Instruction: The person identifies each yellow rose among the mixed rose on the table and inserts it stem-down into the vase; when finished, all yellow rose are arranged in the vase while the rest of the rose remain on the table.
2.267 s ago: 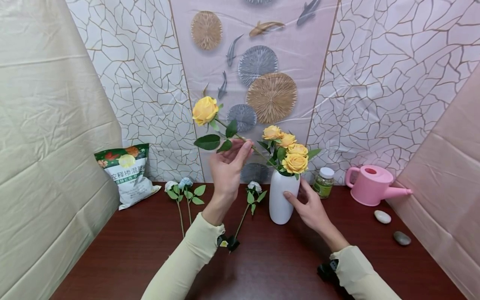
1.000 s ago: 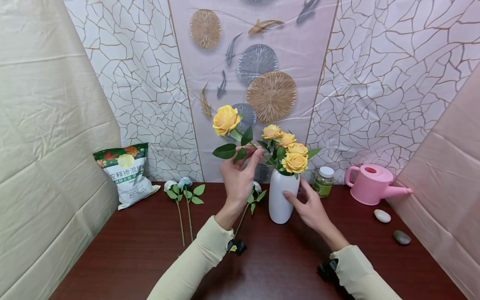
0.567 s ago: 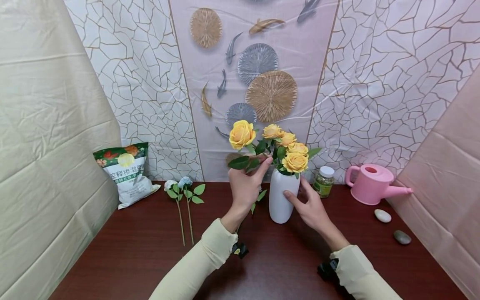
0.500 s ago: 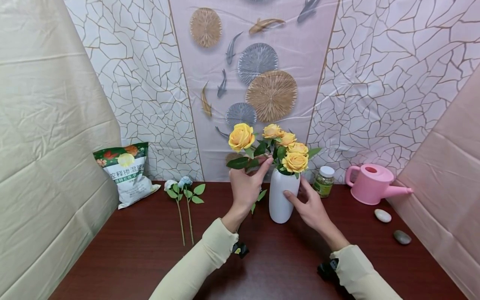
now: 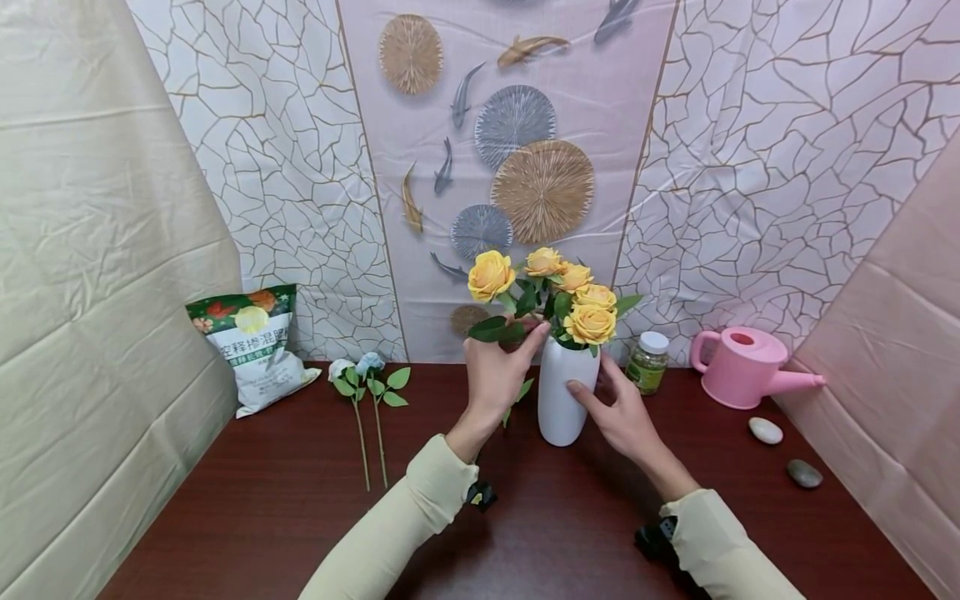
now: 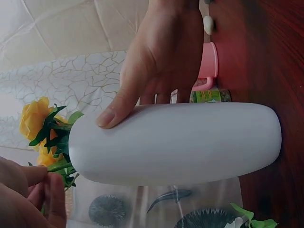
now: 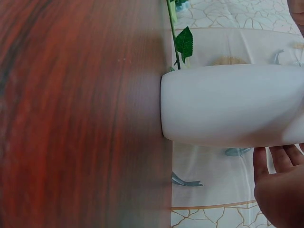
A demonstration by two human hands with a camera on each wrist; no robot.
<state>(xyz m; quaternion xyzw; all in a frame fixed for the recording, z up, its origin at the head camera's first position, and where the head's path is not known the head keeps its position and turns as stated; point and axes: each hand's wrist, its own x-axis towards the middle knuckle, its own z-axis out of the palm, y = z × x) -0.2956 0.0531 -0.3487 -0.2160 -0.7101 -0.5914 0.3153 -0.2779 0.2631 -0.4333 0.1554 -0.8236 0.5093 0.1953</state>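
A white vase (image 5: 564,400) stands upright on the table, and several yellow roses (image 5: 591,323) fill its mouth. My right hand (image 5: 621,412) grips the vase from the right, thumb across its front and fingers behind. Just left of the rim, my left hand (image 5: 495,367) pinches the stem of another yellow rose (image 5: 491,276) between thumb and fingertips. That rose leans up and left, its dark leaves (image 5: 495,330) hanging over the hand. In the left wrist view the pinching fingers (image 6: 52,190) are right at the vase mouth; the stem's lower end is hidden.
A white and a blue rose (image 5: 370,364) lie left on the table (image 5: 285,517). Another stem with green leaves (image 5: 522,390) is partly hidden behind my left hand. A fertilizer bag (image 5: 258,350), a jar (image 5: 648,363), a pink watering can (image 5: 744,368) and two stones (image 5: 765,431) stand around.
My left hand has moved right and down with the yellow rose, bringing it close beside the other roses at the vase mouth. The right hand and vase have stayed in place.
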